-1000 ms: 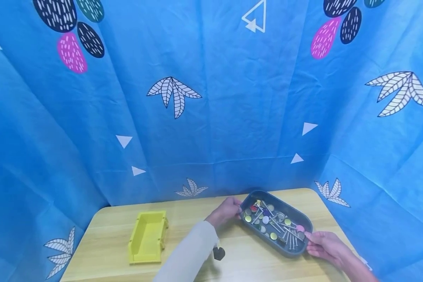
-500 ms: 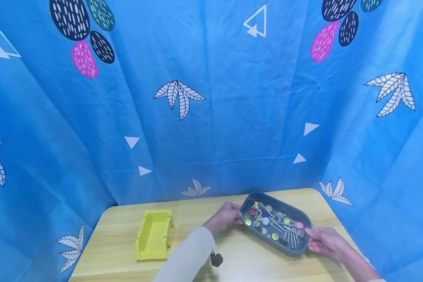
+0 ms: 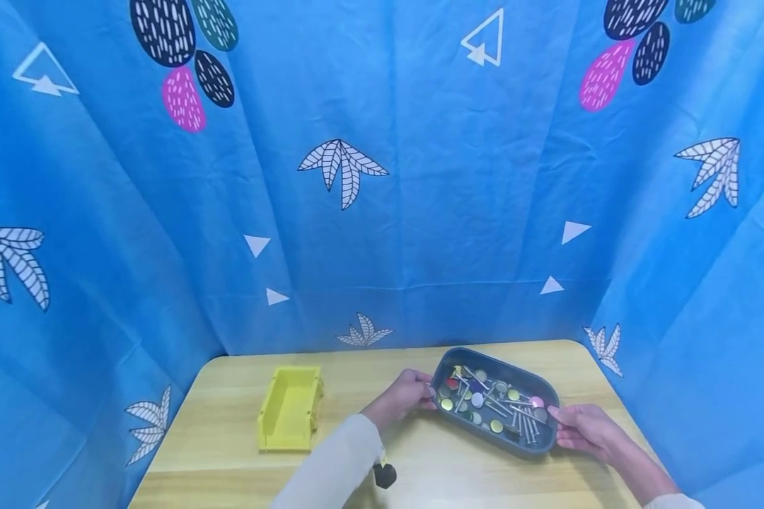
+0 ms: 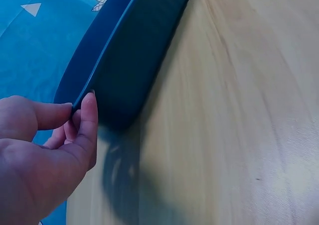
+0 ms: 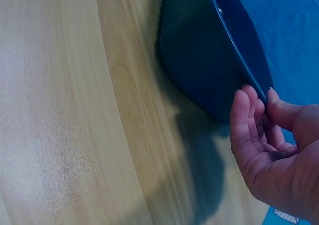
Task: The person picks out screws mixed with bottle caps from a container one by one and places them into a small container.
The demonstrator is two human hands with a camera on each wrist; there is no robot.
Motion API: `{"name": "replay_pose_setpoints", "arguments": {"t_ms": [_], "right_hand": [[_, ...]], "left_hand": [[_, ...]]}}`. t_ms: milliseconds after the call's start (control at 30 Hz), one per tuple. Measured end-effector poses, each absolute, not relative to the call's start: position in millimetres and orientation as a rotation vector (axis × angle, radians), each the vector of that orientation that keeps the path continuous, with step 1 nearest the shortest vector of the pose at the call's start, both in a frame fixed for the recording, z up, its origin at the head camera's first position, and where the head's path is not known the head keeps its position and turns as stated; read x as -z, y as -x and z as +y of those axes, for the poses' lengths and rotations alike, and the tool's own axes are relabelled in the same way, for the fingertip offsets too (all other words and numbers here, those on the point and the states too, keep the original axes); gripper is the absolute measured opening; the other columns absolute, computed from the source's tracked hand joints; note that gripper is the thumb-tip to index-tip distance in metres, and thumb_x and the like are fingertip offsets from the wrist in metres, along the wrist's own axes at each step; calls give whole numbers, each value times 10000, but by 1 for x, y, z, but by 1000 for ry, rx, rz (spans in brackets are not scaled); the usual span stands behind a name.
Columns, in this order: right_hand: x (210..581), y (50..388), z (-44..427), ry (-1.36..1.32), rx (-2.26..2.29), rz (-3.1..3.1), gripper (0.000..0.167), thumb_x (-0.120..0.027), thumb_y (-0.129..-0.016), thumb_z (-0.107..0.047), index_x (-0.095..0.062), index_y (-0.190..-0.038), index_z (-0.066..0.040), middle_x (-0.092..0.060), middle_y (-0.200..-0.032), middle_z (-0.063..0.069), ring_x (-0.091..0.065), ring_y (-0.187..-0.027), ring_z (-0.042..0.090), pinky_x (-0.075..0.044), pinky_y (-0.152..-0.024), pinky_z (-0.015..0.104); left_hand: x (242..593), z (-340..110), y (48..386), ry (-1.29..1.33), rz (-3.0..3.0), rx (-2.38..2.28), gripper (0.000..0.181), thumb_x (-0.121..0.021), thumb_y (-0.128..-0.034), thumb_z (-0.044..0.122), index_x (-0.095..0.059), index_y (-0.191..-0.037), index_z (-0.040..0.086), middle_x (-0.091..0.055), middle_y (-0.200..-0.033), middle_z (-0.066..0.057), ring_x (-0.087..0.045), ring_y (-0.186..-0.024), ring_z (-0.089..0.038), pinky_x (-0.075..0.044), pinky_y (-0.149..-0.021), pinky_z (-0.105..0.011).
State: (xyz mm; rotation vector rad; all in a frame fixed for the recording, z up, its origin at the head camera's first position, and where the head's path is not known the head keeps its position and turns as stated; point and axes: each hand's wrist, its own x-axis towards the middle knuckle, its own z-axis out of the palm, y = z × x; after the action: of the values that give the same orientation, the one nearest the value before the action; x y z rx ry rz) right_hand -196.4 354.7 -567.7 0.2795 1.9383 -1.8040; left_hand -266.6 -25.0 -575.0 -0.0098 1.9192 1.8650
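A dark grey-blue oblong tray (image 3: 506,447) sits at an angle on the right half of the table, holding nails and several round coloured discs in a loose mix. My left hand (image 3: 404,396) pinches the rim at its left end, thumb inside and fingers outside; the left wrist view shows this hand (image 4: 55,135) close up. At the opposite end, my right hand (image 3: 586,430) pinches the rim too, and in the right wrist view that hand (image 5: 279,140) has its fingers under the outer wall. Whether the tray's bottom touches the table is hard to tell.
A yellow plastic bin (image 3: 291,410) stands on the left part of the wooden table (image 3: 216,424). Blue patterned cloth (image 3: 420,212) hangs behind the table and on both sides. A black hexagonal piece (image 3: 385,476) dangles by the left sleeve.
The head view has turned a little leftward, so the yellow bin appears farther right. Both hands keep their hold on the tray, which shows hardly any movement of its own.
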Motion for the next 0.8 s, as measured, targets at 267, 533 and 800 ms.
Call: {"name": "replay_pose_setpoints", "arguments": {"t_ms": [267,533,800], "right_hand": [[569,201,345,-255,1767,1955,238,-630,-1018,-201,-630,-1056,34,-704,-861,53,-684,-763,132,-649,-762,284],[566,203,333,-241,1740,1954,231,-646,-1014,-227,-649,-1008,4,-686,-823,23,-678,-734,113,-650,-746,274],[565,206,318,-231,1708,1971,262,-651,-1013,-245,-648,-1028,16,-697,-780,21,-686,-685,101,-649,-699,269]], "left_hand": [[573,-41,256,1,1893,-1881,431,-574,-903,-107,-495,-1321,-181,-626,-1217,-351,-728,-883,-265,-659,-795,-322],[575,-54,245,19,1876,-1905,443,-587,-898,-108,-501,-1325,-187,-650,-1200,-349,-742,-924,-323,-660,-781,-319],[572,-73,231,23,1837,-1946,463,-598,-897,-94,-489,-1333,-205,-624,-1238,-376,-741,-951,-342,-661,-825,-344]]}}
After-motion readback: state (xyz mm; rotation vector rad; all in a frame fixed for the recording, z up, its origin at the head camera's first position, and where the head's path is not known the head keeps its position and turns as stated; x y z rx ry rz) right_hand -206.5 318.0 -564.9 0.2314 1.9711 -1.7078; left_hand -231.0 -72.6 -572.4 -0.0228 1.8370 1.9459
